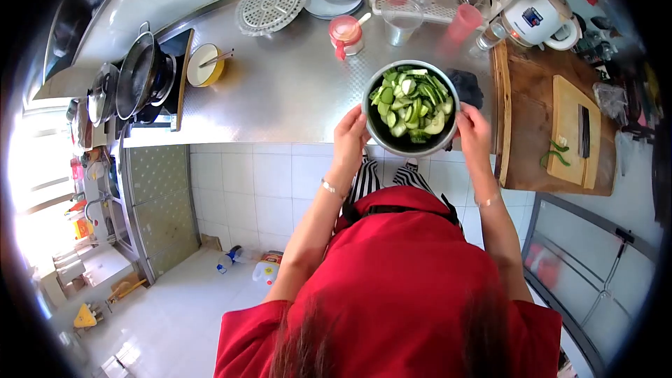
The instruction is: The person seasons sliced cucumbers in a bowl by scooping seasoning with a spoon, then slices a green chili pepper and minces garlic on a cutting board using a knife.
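Note:
A round metal bowl [375,136] full of sliced cucumber [409,105] is between my hands, over the front edge of the steel counter. My left hand [350,133] grips its left rim, fingers curled round the side. On the opposite rim, my right hand [474,129] is closed in the same way. The bowl looks roughly level; its underside is hidden, so I cannot tell whether it touches the counter. Just behind my right hand lies a dark cloth [465,87]. A pink-lidded jar [346,35] with a spoon stands farther back.
To the right, a wooden cutting board [563,126] carries a knife [584,133] and green peppers [558,154]. At left are a wok [136,77] on the stove and a yellow bowl [203,66] with chopsticks. A steamer plate [271,5], plastic cup [402,21] and kettle [539,14] line the back.

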Demonstrator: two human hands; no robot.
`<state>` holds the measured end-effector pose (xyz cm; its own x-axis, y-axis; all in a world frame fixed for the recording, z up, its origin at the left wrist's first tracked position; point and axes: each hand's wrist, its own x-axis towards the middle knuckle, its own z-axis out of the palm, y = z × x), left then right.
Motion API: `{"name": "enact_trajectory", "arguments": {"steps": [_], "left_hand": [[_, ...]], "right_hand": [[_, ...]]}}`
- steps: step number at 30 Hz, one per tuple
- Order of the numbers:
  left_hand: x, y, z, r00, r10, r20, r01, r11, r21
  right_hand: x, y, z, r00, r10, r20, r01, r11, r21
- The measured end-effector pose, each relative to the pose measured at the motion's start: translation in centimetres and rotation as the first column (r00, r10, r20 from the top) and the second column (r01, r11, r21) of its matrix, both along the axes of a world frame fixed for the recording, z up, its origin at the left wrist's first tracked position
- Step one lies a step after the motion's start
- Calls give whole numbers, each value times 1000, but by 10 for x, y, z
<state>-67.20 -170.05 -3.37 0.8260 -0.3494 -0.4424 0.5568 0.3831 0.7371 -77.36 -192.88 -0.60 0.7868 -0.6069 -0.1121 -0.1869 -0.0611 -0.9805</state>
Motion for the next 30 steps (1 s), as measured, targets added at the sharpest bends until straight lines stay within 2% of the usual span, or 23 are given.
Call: {"name": "enact_trajectory", "arguments": {"steps": [1, 2, 3, 6, 9, 10, 11, 12, 13, 14, 15, 16, 18, 22, 24, 26, 28, 30], "left_hand": [[3, -3, -4, 999, -22, -46, 23, 1000, 18], [11, -7, -9, 996, -41, -79, 43, 999, 29], [16, -3, -15, 995, -97, -9, 97, 993, 70], [15, 4, -25, 993, -104, -50, 107, 993, 48], [8, 0, -8, 999, -25, -32, 29, 994, 110], [9, 0, 3, 999, -37, -32, 40, 993, 110], [10, 1, 15, 998, -47, 42, 42, 993, 106], [12, 3, 20, 992, -60, 113, 49, 994, 103], [20, -1, 19, 991, -66, 118, 47, 986, 162], [27, -6, 19, 998, -45, 50, 39, 991, 125], [32, -8, 25, 998, -49, 44, 41, 988, 151], [36, -9, 29, 998, -54, 40, 46, 983, 179], [40, -4, 12, 989, -133, 59, 118, 971, 210], [22, -21, 19, 948, -311, 74, 280, 919, 277], [2, -45, 33, 918, -367, 151, 332, 919, 215], [5, -67, 18, 895, -424, 135, 375, 882, 285], [12, -100, 17, 844, -530, 81, 493, 826, 273], [-1, -132, 19, 843, -537, 23, 525, 832, 180]], "right_hand": [[1, -2, -12, 997, -37, -72, 43, 997, 70], [3, -4, -21, 998, -38, -59, 42, 997, 62], [3, -1, -22, 998, -52, -37, 55, 996, 66], [-10, 8, -21, 997, -74, -38, 78, 989, 127], [-13, 14, -3, 996, -89, 3, 89, 995, 40], [-17, 17, 8, 991, -93, 98, 93, 996, 6], [-19, 20, 13, 977, -94, 192, 101, 994, -29], [-14, 19, 5, 975, -111, 191, 119, 992, -29], [-6, 17, -9, 984, -142, 109, 136, 989, 63], [-2, 15, -20, 987, -159, 31, 153, 976, 152], [0, 17, -20, 990, -141, 29, 130, 962, 241], [0, 21, -26, 984, -178, 33, 165, 957, 237], [-12, 24, -25, 976, -220, 0, 208, 922, 327], [-56, 13, -35, 958, -286, -11, 280, 929, 241], [-72, 11, -18, 892, -451, 13, 430, 857, 284], [-87, 1, -30, 860, -509, -35, 495, 814, 303], [-94, -9, -19, 830, -557, -13, 535, 790, 298], [-115, -37, -33, 821, -571, 6, 554, 799, 235]]}}
